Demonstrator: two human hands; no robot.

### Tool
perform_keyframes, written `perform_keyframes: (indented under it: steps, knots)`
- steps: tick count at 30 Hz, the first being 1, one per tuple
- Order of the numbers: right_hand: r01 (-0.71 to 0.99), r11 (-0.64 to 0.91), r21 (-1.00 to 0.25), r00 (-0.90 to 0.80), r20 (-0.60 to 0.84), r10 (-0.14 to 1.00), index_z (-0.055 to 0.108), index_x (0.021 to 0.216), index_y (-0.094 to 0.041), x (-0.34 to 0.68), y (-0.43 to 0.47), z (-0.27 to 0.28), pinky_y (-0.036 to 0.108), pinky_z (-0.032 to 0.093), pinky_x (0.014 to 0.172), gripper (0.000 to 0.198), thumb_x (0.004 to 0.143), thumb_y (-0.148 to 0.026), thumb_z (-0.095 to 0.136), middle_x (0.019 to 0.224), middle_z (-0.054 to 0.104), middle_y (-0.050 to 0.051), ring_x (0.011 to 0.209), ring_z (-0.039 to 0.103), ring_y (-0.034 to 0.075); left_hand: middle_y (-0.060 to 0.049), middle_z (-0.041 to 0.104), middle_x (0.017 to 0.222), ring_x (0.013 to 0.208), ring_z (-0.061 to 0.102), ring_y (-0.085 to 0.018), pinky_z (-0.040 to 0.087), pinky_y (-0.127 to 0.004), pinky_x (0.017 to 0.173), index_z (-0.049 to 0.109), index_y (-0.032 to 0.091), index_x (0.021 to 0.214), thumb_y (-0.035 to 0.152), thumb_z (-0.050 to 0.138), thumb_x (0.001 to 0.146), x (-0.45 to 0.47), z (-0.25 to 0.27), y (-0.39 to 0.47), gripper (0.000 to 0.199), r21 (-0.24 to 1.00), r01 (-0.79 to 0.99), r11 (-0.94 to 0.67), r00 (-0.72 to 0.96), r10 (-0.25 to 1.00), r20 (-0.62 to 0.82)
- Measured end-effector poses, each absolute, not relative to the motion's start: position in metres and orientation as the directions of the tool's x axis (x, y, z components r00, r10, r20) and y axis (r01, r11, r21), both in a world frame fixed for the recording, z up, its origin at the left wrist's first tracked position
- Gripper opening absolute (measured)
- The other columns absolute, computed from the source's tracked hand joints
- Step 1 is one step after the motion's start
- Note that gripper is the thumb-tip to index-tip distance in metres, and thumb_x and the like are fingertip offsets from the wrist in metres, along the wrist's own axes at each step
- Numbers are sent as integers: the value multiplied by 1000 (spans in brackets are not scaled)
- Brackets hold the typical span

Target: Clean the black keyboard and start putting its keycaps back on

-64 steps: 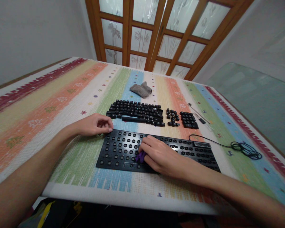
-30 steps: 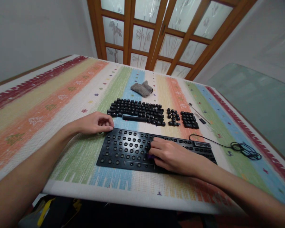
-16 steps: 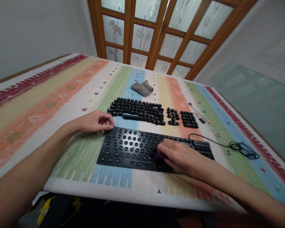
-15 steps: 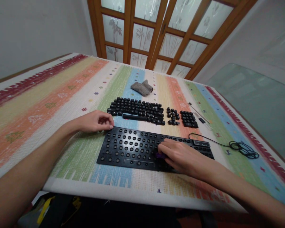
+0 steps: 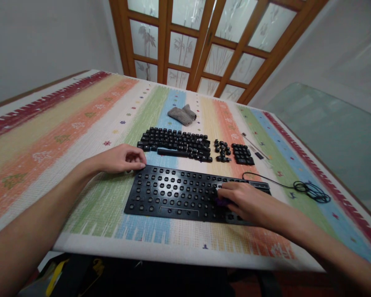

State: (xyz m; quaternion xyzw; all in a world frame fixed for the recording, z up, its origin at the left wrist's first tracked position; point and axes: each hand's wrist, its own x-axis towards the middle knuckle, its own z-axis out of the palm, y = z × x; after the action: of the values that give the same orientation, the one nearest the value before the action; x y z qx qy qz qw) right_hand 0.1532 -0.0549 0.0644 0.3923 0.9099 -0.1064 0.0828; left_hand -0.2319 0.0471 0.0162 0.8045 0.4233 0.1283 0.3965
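A black keyboard base [image 5: 165, 202] with its keycaps off lies flat on the striped tablecloth. My left hand [image 5: 122, 159] is closed, thumb and fingertips pinching the base's far left corner. Over the right half of the base, my right hand [image 5: 244, 201] is closed around a small purple thing [image 5: 223, 201], mostly hidden by the fingers, pressed against the switch rows. I cannot tell whether it is a cloth or a brush. Loose black keycaps [image 5: 173, 139] lie beyond the base in keyboard order, with the space bar [image 5: 172, 153] along the near side.
A folded grey cloth [image 5: 181, 116] lies behind the keycaps. Number-pad keycaps [image 5: 243, 154] sit to the right, near a thin stick [image 5: 256, 145] and a small black piece [image 5: 259, 155]. The coiled cable [image 5: 312, 192] rests at the right.
My right hand has slid to the right along the base with the purple thing in it. My left hand stays at the corner. The whole view has shifted slightly.
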Motion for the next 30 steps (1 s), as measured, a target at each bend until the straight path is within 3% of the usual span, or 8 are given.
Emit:
perform_keyframes:
  steps: [6,13,22,30]
  knots:
    - [744,652,-143,-658,-323,680,61,81,-16,149,-52,74,28,43,66,19,82,2,55,82,66,5,73,63,17,0,58,63,56,48,-11,35,-22,53,69,14,83,47,65,77,-231,17,47,33,753,575,-320,611,780,-136]
    - [703,634,-321,-700,-155,697,64,92,-15,127,-46,73,28,46,73,12,88,-6,57,91,66,7,82,63,18,1,57,62,55,47,-11,34,-22,53,68,14,83,46,65,78,-231,19,46,32,764,571,-300,611,777,-152]
    - [682,672,-288,-729,-186,659,67,88,-14,132,-49,61,27,42,65,11,89,-6,58,85,63,5,72,59,15,2,58,62,55,49,-11,35,-21,54,68,16,84,46,64,81,-234,14,48,31,755,570,-325,623,770,-139]
    - [710,620,-334,-700,-243,671,71,92,-17,163,-55,67,29,47,72,22,90,-4,53,90,65,6,80,63,17,0,61,63,56,51,-12,38,-22,54,68,15,83,47,64,80,-231,19,46,32,752,576,-320,611,780,-137]
